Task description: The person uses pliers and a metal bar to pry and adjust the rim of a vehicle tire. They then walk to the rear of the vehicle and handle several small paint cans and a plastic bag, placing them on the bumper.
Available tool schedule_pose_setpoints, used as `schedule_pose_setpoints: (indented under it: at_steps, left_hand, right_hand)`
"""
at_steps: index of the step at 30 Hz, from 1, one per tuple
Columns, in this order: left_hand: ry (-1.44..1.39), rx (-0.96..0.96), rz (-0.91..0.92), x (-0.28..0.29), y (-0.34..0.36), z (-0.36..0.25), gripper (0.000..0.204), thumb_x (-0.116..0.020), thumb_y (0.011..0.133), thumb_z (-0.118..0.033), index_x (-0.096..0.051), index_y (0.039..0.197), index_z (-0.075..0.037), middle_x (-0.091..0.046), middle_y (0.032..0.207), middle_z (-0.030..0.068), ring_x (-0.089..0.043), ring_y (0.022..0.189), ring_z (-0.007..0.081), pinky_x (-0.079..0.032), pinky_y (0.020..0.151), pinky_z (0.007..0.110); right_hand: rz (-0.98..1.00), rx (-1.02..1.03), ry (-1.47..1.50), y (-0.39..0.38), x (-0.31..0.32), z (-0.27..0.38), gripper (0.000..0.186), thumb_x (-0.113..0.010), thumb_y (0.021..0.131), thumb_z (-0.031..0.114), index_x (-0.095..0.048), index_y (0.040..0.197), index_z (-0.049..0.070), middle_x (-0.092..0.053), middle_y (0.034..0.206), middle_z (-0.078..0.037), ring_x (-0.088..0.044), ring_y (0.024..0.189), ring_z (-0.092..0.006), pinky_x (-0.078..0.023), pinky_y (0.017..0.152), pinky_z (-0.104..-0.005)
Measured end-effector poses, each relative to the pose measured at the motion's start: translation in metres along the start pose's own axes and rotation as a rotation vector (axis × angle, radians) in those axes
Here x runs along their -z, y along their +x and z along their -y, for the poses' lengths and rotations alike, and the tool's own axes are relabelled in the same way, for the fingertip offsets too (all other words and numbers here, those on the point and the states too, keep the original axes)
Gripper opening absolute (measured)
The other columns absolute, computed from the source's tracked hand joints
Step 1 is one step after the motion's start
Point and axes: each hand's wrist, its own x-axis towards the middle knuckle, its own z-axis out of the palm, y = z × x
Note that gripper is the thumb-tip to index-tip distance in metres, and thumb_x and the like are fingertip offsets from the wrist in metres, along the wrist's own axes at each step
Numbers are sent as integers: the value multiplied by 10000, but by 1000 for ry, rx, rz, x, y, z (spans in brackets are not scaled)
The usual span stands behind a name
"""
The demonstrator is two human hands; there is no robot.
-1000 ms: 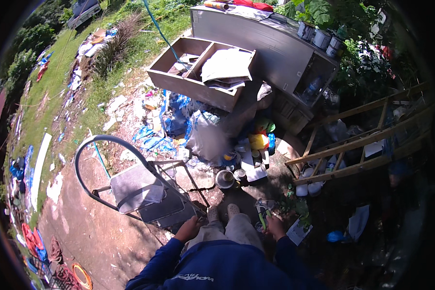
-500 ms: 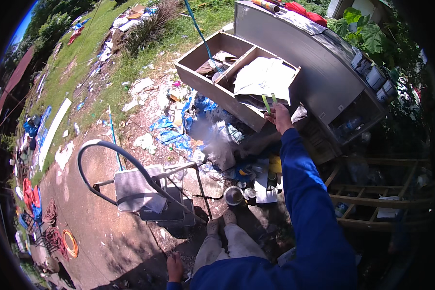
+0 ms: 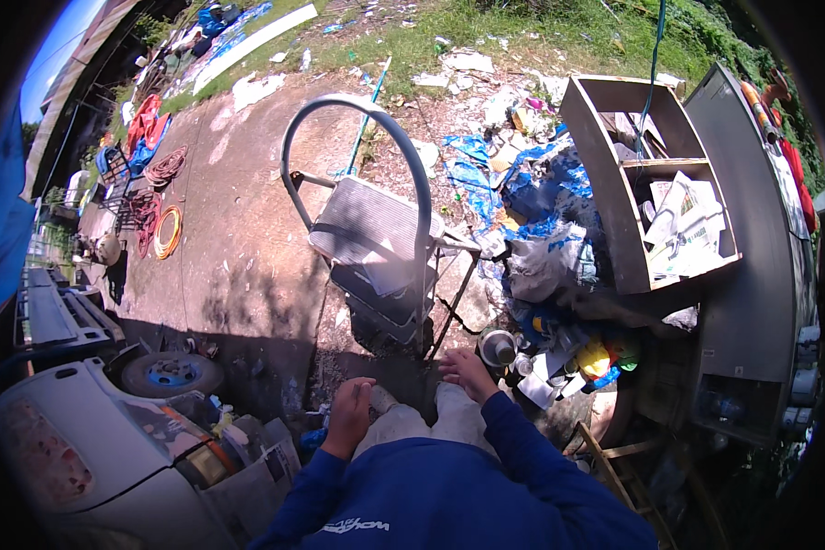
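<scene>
Both my hands are low in front of my body, above my light trousers. My left hand (image 3: 347, 418) looks loosely closed, its fingers curled together; whatever may be inside is hidden. To its right, my right hand (image 3: 468, 375) has its fingers stretched apart, and I see nothing in it. The right hand is nearest to a round grey metal can (image 3: 497, 347) on the ground. Just beyond both hands stands a step stool (image 3: 362, 220) with a curved grey rail and ribbed treads. The green item is not visible now.
An open wooden drawer box (image 3: 607, 197) holding papers (image 3: 683, 225) leans by a grey cabinet (image 3: 752, 247) on the right. Blue tarp scraps (image 3: 545, 179) and litter cover the ground there. At lower left are a white vehicle part (image 3: 73, 440) and a wheel (image 3: 171, 374); coiled ropes (image 3: 167, 167) lie beyond.
My right hand has come back from the drawer box, down to my front, and the green item no longer shows in it. My left hand has risen. The view has swung left.
</scene>
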Motion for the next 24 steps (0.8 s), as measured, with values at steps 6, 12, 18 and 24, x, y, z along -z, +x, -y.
schedule_pose_setpoints:
  at_steps: [6,12,18,24]
  left_hand:
    - [-13,159,-143,52,-46,23,310,-446,1051,-223,-656,1098,1,-672,1079,167,-615,1071,332,-462,950,401]
    - [-20,221,-274,109,-68,87,306,-456,1048,-229,-659,1135,-18,-678,1108,156,-614,1086,326,-462,959,400]
    - [-93,321,-366,182,-60,180,302,-464,1046,-246,-665,1139,-41,-683,1102,165,-621,1082,341,-475,946,411]
    - [-262,298,-349,294,1,308,323,-478,1033,-293,-671,1103,-44,-695,1007,172,-646,1000,369,-501,866,430]
  right_hand:
    - [33,-77,63,98,-126,12,404,-648,960,405,-526,1238,138,-586,1063,-44,-616,966,-195,-524,796,-402]
    - [-280,-206,470,206,-187,14,607,-710,881,534,-505,1206,64,-530,1169,-98,-523,1143,-287,-413,991,-533]
    - [-387,-141,606,241,-199,6,464,-733,855,544,-560,977,130,-613,922,13,-639,930,-182,-363,1006,-563]
    - [-541,117,506,233,-207,12,268,-690,930,428,-579,974,187,-611,857,64,-652,861,-118,-502,817,-417]
